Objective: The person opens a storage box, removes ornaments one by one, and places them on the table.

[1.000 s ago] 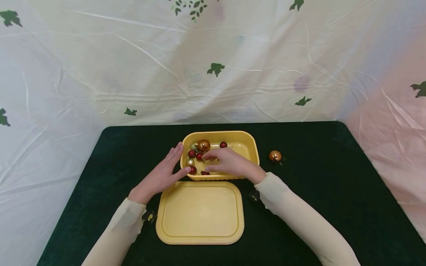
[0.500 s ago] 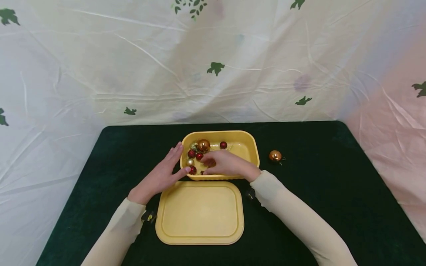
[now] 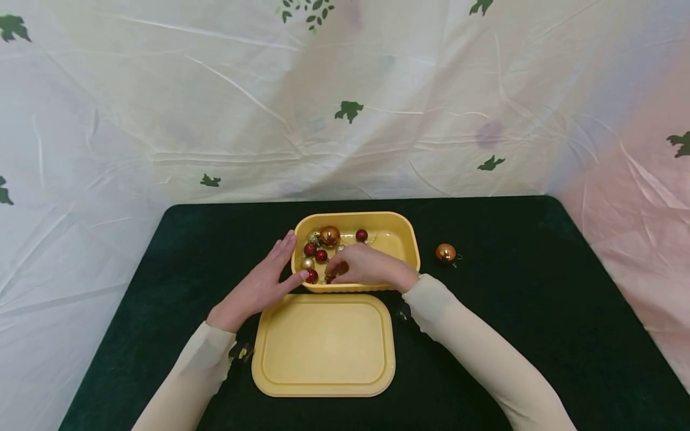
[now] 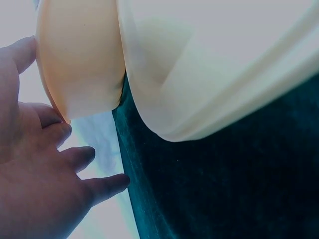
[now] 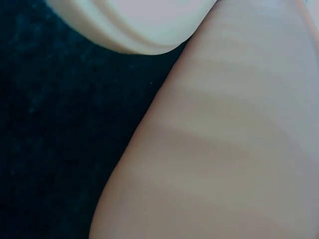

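A yellow plastic box [image 3: 401, 239] holds several Christmas baubles, among them a large copper bauble [image 3: 329, 236], a dark red bauble [image 3: 362, 235] and a pale gold bauble [image 3: 308, 263]. My left hand [image 3: 264, 284] lies along the box's left side, its fingers extended and its thumb over the rim beside a red bauble [image 3: 311, 276]. The left wrist view has these fingers [image 4: 79, 158] spread by the box wall. Inside the box, my right hand [image 3: 366, 264] has its fingers and thumb curled round a brownish bauble [image 3: 341, 269], mostly hidden by the hand.
The box's yellow lid [image 3: 323, 347] lies flat on the dark green tabletop [image 3: 485, 347], just in front of the box. To the right of the box sits a single copper bauble [image 3: 445, 253]. A pale patterned cloth [image 3: 409, 90] hangs behind the table.
My right hand has dipped slightly leftward in the box, and its fingers and thumb have closed together round a bauble. A small red bauble has shifted a little. The left hand stays put.
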### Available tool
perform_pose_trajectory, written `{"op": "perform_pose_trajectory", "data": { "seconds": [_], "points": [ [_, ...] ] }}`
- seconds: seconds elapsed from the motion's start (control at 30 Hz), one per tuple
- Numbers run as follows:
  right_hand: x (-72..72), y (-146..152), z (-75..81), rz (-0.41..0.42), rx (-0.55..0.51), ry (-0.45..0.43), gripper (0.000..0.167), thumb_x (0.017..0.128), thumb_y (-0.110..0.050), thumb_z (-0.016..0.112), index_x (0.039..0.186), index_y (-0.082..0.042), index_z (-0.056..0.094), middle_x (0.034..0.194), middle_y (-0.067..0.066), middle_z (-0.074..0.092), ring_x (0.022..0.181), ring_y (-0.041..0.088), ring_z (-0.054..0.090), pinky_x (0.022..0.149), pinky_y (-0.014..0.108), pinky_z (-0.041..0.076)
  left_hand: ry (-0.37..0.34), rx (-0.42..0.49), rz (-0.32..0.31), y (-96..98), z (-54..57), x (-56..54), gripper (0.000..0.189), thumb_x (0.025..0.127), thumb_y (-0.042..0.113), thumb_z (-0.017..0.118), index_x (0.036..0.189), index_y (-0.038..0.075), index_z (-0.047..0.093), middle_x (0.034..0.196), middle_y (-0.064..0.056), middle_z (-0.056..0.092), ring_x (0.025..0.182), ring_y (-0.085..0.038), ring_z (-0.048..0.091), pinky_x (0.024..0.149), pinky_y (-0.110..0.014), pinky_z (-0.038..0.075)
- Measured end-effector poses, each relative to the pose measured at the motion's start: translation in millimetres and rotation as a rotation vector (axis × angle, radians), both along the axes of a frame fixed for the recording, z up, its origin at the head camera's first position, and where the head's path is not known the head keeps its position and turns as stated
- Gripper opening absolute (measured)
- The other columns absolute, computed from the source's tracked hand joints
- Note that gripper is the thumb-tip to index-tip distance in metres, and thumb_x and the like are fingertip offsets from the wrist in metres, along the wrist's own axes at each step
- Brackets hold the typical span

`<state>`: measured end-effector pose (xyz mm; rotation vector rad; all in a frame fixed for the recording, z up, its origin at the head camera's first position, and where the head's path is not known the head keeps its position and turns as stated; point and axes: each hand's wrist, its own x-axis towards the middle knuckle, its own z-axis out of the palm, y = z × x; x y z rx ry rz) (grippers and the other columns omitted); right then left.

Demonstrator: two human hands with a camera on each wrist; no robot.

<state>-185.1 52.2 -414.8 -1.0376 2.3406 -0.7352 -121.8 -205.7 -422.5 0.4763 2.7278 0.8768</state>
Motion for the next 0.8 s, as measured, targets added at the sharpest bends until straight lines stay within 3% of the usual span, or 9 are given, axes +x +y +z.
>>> {"op": "perform_pose_trajectory", "data": {
  "seconds": [0.43,0.8],
  "points": [
    [-2.0,4.9,-1.1,0.007,-0.031,-0.005,0.02,0.101,-0.022,0.07,0.118,-0.016,0.078,0.107,-0.009,0.075,0.092,0.005,0.065,0.092,0.029,0.054,-0.006,0.007,0.002,0.1,-0.5,-0.4,0.091,0.103,0.057,0.054,0.168,0.016,0.004,0.174,-0.001,0.0,0.159,-0.035,0.005,0.124,-0.058,0.015],
    [0.2,19.3,6.0,-0.087,-0.131,0.009,0.028,0.1,-0.026,0.072,0.125,-0.014,0.076,0.116,-0.006,0.073,0.102,0.01,0.064,0.096,0.033,0.053,0.0,0.004,-0.006,0.4,0.5,-0.2,0.091,0.104,0.056,0.053,0.168,0.014,0.005,0.174,-0.004,0.002,0.159,-0.035,0.006,0.125,-0.057,0.016]
  ]
}}
